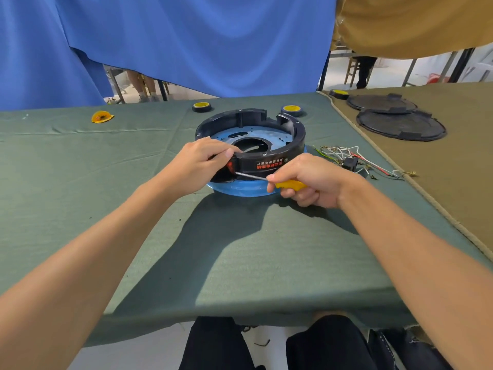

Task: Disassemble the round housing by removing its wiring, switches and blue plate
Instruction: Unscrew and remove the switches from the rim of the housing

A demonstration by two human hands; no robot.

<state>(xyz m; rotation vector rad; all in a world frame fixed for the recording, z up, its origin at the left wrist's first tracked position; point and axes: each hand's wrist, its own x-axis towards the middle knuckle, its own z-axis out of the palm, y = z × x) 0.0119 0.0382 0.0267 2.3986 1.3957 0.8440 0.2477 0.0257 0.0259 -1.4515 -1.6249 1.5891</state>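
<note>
Pretty sure about being on the switch step here. Got the round housing [277, 158] parked mid-table on the green cloth [106, 209], open side up, with the blue plate [277, 136] still seated inside and showing as a blue lip under the near edge. Gripping the near-left rim with the left hand [200, 164], fingers curled over the wall, thumb pressed right beside the red switch [229, 166] still stuck in that wall. Clamping the yellow-handled screwdriver [290, 185] in the right hand [314, 180], fist wrapped round the handle, forefinger reaching onto the shaft, tip touching the lower edge of the red switch. Looks like done with the wiring [344, 152] already: dumped in a tangle on the cloth just right of the housing, with a black switch [350, 163] still hanging on it. No telling about tip under a clip versus just resting against the face, way too small to make out. Next up, probably: lever gently at the switch edge, keep the rim pinned to stop any skating on the cloth, pop the switch out through the wall, then go hunting for whatever fixes the plate down. Worth minding that tip too, easy to slip straight toward the left thumb.
</note>
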